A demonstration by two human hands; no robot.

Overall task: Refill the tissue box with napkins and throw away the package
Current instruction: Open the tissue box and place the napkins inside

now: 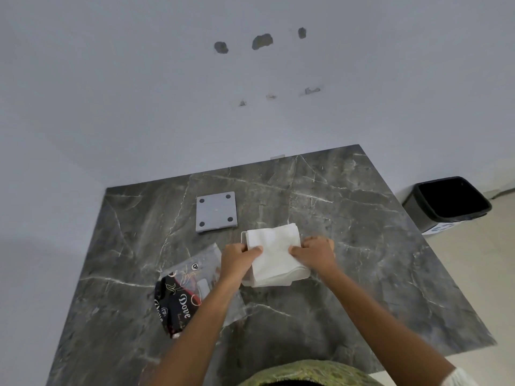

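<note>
Head cam – one view, looks fwd-down, close over table, wall behind.

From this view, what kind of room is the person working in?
Probably a plain room in a home or small office, though I cannot be sure. A dark marble-look table stands against a bare white wall with patched holes, and a black bin sits on a tiled floor.

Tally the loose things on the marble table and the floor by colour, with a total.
White: 2, the napkin stack and the tissue box under it
Grey: 1, the square lid
Black: 2, the bin and the printed napkin package
Total: 5
</note>
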